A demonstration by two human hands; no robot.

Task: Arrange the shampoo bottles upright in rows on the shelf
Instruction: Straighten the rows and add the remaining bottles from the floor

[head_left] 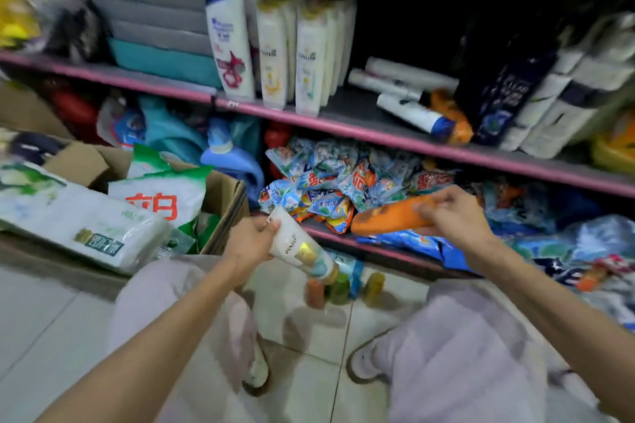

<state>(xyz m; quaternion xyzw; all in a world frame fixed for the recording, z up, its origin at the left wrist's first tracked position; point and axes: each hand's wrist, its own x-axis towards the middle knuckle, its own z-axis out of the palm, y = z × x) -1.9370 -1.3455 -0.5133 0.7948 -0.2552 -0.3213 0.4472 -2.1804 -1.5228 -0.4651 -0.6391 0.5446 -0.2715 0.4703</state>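
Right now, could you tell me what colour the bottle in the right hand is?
Orange bottle, seen in the head view.

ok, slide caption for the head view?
Left hand holds white tube, right hand orange bottle, below shelf.

Pink-edged shelving (378, 134), pale tiled floor (309, 371), dim light

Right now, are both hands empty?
No, the left hand grips a white Pantene bottle and the right hand holds an orange bottle.
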